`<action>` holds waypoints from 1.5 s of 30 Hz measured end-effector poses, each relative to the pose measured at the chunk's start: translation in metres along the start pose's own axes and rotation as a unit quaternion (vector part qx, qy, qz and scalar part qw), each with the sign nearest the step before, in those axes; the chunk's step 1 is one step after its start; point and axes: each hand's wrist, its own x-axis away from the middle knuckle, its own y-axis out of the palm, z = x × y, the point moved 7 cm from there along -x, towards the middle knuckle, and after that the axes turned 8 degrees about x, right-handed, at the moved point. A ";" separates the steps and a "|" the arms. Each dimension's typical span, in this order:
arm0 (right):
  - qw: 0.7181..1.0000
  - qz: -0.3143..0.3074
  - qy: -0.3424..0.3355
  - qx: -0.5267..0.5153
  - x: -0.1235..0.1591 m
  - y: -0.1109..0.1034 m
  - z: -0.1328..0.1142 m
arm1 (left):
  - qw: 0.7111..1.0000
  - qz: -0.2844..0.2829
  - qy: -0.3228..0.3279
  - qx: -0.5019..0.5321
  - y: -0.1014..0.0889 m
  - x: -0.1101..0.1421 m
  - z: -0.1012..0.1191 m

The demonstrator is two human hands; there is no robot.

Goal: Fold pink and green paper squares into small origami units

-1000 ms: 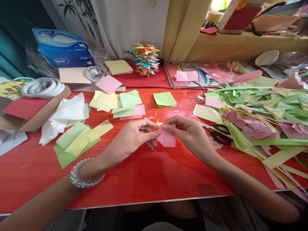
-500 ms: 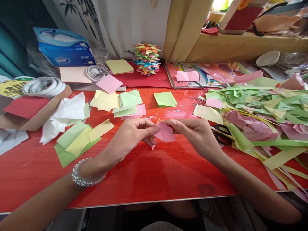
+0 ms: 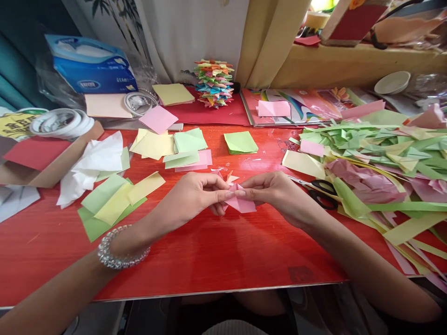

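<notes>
Between my hands, above the red table [image 3: 223,260], is a partly folded piece of pink paper [image 3: 243,204]. My left hand [image 3: 199,193] pinches its left side between thumb and fingers. From the right, the thumb and forefinger of my right hand [image 3: 270,193] press on its upper part, close to the left fingertips. A lower flap of the paper hangs out below both thumbs. Just behind the fingers lie small orange and pale folded scraps [image 3: 231,177], partly hidden. Beyond them sits a stack of green paper squares [image 3: 240,142].
Black-handled scissors [image 3: 323,193] lie right of my right hand, beside a heap of green paper strips and folded pieces [image 3: 377,149]. Yellow and green sheets [image 3: 118,202] lie to the left. At the back stands a multicoloured folded-paper tower [image 3: 214,83]; a blue tissue pack [image 3: 91,65] is back left.
My right hand has moved slightly down and left, its thumb now meeting the left fingertips on the pink paper. The paper's upper part is folded over. More of the scissors shows.
</notes>
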 end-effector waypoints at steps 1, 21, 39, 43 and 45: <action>1.000 0.008 0.003 0.007 0.000 -0.001 0.000 | 1.000 -0.004 0.000 -0.007 0.000 0.000 0.000; 0.982 -0.140 -0.002 -0.127 0.005 0.013 -0.005 | 0.999 0.013 0.009 -0.046 -0.004 -0.002 0.004; 0.996 -0.043 -0.032 0.075 0.001 0.007 -0.002 | 0.996 -0.001 0.009 -0.086 -0.002 0.001 0.005; 0.992 -0.024 -0.042 0.114 0.000 0.006 -0.002 | 0.996 -0.002 0.014 -0.093 -0.002 0.001 0.004; 0.991 -0.018 -0.045 0.125 0.000 0.005 -0.004 | 0.995 -0.003 0.013 -0.103 -0.003 0.001 0.003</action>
